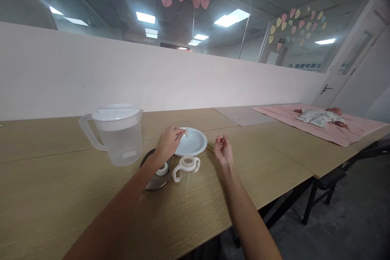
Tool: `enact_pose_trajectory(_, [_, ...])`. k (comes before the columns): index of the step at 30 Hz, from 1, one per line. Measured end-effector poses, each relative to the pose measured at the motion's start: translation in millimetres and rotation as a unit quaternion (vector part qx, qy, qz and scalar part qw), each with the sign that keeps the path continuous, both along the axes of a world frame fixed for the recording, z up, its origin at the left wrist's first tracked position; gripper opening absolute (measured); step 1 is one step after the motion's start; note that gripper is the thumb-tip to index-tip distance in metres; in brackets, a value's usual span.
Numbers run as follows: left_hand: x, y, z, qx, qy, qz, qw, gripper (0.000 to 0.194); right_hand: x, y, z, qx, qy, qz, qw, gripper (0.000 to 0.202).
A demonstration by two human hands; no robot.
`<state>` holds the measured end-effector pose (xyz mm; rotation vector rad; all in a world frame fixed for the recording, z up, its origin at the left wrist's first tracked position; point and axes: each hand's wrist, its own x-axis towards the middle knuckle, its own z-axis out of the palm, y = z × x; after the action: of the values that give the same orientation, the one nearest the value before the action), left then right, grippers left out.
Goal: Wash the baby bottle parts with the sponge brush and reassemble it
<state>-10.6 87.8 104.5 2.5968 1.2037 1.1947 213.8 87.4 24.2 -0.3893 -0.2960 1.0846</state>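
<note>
My left hand (168, 143) is closed in a pinch on a small translucent piece (186, 132), perhaps a bottle nipple, over the left side of a white bowl (193, 145). My right hand (224, 151) is right of the bowl, palm up with fingers curled in; what they hold, if anything, is hidden. A thin stick-like thing (210, 146) shows between that hand and the bowl. In front of the bowl stands a clear baby bottle (187, 170) with white handles and an uncovered neck. Under my left wrist lies a dark round tray (158, 185) bearing a white ring (162, 169).
A lidded plastic pitcher (120, 138) stands left of the bowl. At the far right, what looks like a baby doll (319, 117) lies on a pink mat (344, 136). A white wall (170, 81) borders the wooden table (91, 195) behind; black chair parts (330, 178) show at right.
</note>
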Motion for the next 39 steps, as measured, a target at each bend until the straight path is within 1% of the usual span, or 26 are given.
enact_pose_trajectory(4, [0, -1, -1.1, 0.003, 0.006, -0.019, 1.000, 0.026, -1, 0, -0.9, 0.001, 0.029, 0.004, 1.000, 0.016])
enact_pose_trajectory(9, [1, 1, -2.1, 0.001, -0.013, -0.040, 0.999, 0.024, -3, -1, -1.5, 0.009, 0.031, 0.013, 0.999, 0.012])
enact_pose_trajectory(15, [0, 1, -2.0, 0.005, 0.003, -0.017, 1.000, 0.023, -5, -2, -2.6, 0.050, -0.030, 0.033, 0.998, 0.012])
enact_pose_trajectory(20, [-1, 0, -0.2, 0.006, 0.001, -0.009, 1.000, 0.022, -6, -4, -0.4, 0.046, -0.041, 0.034, 0.998, 0.013])
enact_pose_trajectory(23, [-1, -1, 0.0, 0.006, -0.002, -0.012, 1.000, 0.022, -10, -5, 1.9, 0.045, -0.059, 0.045, 0.996, 0.017])
enact_pose_trajectory(26, [0, -1, 0.4, 0.005, 0.001, -0.018, 1.000, 0.021, -13, -5, 3.0, 0.043, -0.083, 0.065, 0.993, 0.013])
enact_pose_trajectory(28, [0, -2, 1.0, 0.002, -0.004, -0.010, 1.000, 0.020, -15, -4, 3.0, 0.040, -0.099, 0.071, 0.992, 0.011])
enact_pose_trajectory(33, [-1, -4, 2.4, -0.011, -0.027, 0.004, 1.000, 0.016, -16, -4, 2.4, 0.043, -0.112, 0.064, 0.991, 0.012])
enact_pose_trajectory(39, [-1, -3, 1.6, -0.013, -0.020, 0.000, 1.000, 0.015, -14, -4, 1.1, 0.051, -0.120, 0.063, 0.989, 0.014])
